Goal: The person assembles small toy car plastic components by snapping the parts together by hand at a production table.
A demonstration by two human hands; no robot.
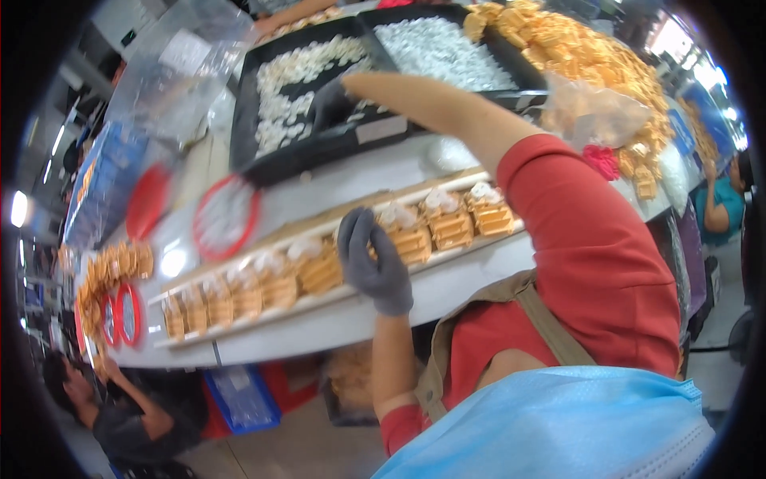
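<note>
My left hand [373, 263], in a grey glove, is raised over a long white rack [335, 294]. Its fingers are curled together against the thumb; whatever they hold, if anything, is hidden. Along the rack stands a row of orange-tan ridged plastic parts [319, 271], several topped with white rounded pieces [441, 199]. My right hand [331, 104], gloved in grey too, reaches down into the left compartment of a black tray [247, 128], among loose small white pieces [279, 120]. Blur and the dark tray obscure its fingertips.
Bluish-white pieces [439, 52] fill the tray's right compartment. Beyond lies a big heap of orange-tan parts [582, 60] with a clear bag [594, 112]. Red-rimmed round containers [227, 217] stand at left. Another person [136, 415] works at lower left, one more [718, 203] at far right.
</note>
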